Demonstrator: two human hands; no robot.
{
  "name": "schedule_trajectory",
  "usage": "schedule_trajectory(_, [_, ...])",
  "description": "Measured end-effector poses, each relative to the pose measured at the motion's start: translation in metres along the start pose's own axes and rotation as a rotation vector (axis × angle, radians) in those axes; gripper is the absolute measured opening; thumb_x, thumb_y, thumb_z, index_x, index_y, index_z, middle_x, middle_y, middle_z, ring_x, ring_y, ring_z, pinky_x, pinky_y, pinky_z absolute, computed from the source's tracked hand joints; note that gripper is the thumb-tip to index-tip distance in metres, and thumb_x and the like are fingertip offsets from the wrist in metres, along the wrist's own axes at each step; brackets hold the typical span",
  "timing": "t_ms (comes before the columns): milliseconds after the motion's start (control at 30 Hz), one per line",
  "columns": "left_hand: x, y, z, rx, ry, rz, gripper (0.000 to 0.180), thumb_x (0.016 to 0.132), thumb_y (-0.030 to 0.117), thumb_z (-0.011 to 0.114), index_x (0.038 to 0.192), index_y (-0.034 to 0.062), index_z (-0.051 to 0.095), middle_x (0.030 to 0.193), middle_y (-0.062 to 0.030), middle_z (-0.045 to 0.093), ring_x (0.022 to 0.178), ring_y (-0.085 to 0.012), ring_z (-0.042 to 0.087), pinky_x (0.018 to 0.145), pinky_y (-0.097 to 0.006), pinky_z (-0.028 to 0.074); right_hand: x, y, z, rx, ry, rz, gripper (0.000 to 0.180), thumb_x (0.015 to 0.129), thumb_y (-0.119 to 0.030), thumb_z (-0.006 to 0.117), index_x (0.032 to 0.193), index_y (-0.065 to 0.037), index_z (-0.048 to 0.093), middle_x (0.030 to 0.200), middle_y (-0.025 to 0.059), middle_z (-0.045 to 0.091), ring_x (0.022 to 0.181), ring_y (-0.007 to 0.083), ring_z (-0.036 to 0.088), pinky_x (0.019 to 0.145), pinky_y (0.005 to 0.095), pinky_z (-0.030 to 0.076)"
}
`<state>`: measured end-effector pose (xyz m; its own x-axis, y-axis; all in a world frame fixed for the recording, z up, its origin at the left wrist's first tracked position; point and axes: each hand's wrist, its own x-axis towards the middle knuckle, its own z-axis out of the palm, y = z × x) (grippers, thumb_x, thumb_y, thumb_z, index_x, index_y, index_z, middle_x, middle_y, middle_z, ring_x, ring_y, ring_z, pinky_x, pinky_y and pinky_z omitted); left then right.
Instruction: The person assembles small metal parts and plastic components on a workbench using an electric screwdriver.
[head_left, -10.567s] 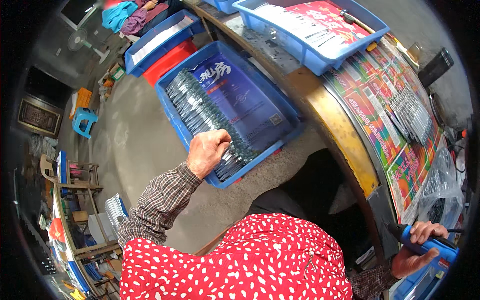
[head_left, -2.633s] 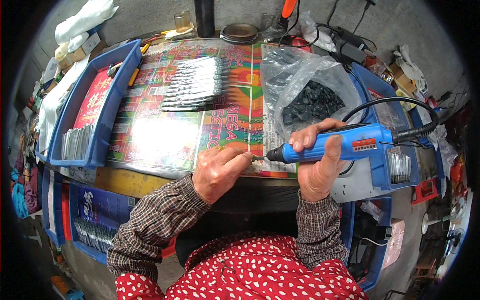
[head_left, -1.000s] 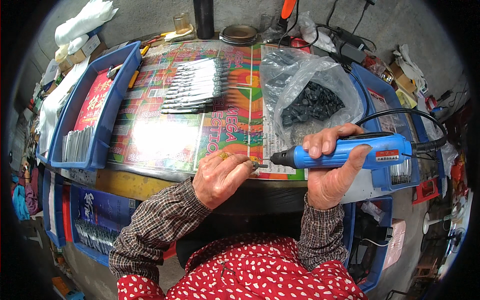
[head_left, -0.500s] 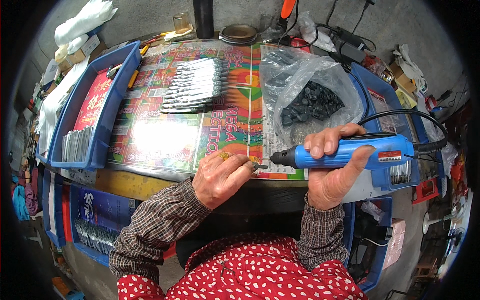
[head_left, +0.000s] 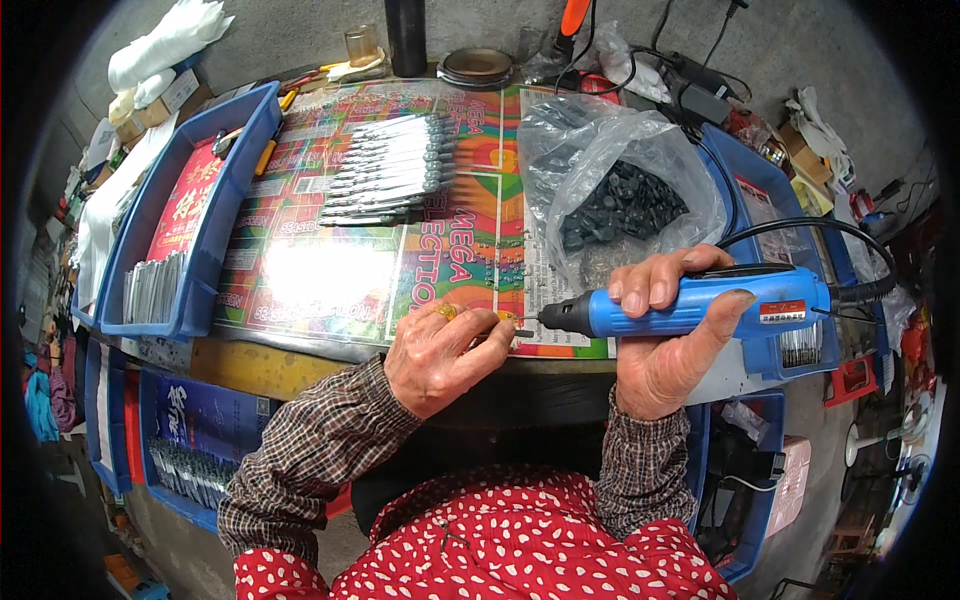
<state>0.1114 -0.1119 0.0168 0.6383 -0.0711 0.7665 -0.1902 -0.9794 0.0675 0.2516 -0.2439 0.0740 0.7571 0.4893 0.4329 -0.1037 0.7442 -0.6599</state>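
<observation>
My right hand (head_left: 655, 365) is wrapped round a blue electric screwdriver (head_left: 625, 318), which lies level with its black nose to the left. A thin bit points from that nose at my left hand (head_left: 440, 360). The left fingers are pinched together, and a small dark piece (head_left: 523, 333) pokes out at their tips, close to the bit; its kind is too small to tell. Beyond my hands, slim silvery rods (head_left: 385, 180) with dark ends lie in a row. A clear plastic bag (head_left: 555, 180) holds many small black parts (head_left: 625, 205).
A blue bin (head_left: 190, 310) with silvery rods stands at the left, and another blue bin (head_left: 190, 505) sits below it. More blue bins (head_left: 740, 165) are at the right. A black cable (head_left: 880, 260) loops from the screwdriver. Stacked dark dishes (head_left: 475, 68) stand at the back.
The left fingers have shifted slightly, and the small piece at their tips sits differently by the bit. The right hand and screwdriver have hardly moved.
</observation>
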Motion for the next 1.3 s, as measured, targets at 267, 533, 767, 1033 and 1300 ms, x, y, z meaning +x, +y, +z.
schedule_trajectory(267, [0.0034,0.0023,-0.0020,-0.051,0.031,-0.013,0.021,0.061,0.001,0.065,0.082,-0.0002,0.061,0.077,-0.0094,0.061,0.063,-0.0215,0.059,0.052,-0.031,0.046,0.0003,-0.0002,0.0012,0.014,0.005,0.013,0.052,0.071,-0.054,0.066,0.091,-0.010,0.047,0.063,0.0039,0.051,0.056,0.0177,0.052,0.062,0.0361,0.043])
schedule_trajectory(533, [0.0018,0.0042,0.0000,-0.049,0.041,-0.074,0.023,0.064,0.003,0.065,0.087,0.0013,0.061,0.077,-0.0081,0.060,0.063,-0.0204,0.059,0.053,-0.031,0.047,-0.0007,-0.0010,0.0019,0.001,0.006,0.009,0.052,0.072,-0.055,0.065,0.092,-0.011,0.046,0.063,0.0038,0.050,0.056,0.0174,0.051,0.062,0.0358,0.043])
schedule_trajectory(767, [0.0049,0.0017,-0.0056,0.004,-0.039,0.020,0.024,0.066,0.006,0.066,0.089,0.0017,0.060,0.079,-0.0068,0.059,0.066,-0.0183,0.058,0.054,-0.030,0.048,-0.0017,-0.0022,0.0010,0.005,0.013,0.009,0.052,0.072,-0.055,0.065,0.092,-0.011,0.046,0.063,0.0037,0.050,0.056,0.0173,0.051,0.062,0.0355,0.043])
schedule_trajectory(1033, [0.0002,0.0010,0.0011,-0.062,-0.009,-0.045,0.017,0.064,0.006,0.065,0.079,0.0021,0.057,0.081,-0.0084,0.059,0.067,-0.0194,0.059,0.057,-0.030,0.048,-0.0027,0.0002,0.0046,0.034,-0.006,-0.041,0.049,0.078,-0.058,0.056,0.091,-0.011,0.049,0.064,0.0002,0.047,0.054,0.0138,0.047,0.058,0.0318,0.039])
schedule_trajectory(1300, [-0.0016,0.0005,0.0031,-0.065,0.022,-0.077,0.015,0.063,0.004,0.065,0.075,0.0028,0.055,0.080,-0.0081,0.059,0.067,-0.0194,0.058,0.060,-0.031,0.047,-0.0054,-0.0003,0.0093,0.076,-0.018,-0.038,0.053,0.077,-0.062,0.053,0.091,-0.011,0.049,0.062,-0.0004,0.044,0.052,0.0122,0.044,0.055,0.0299,0.038])
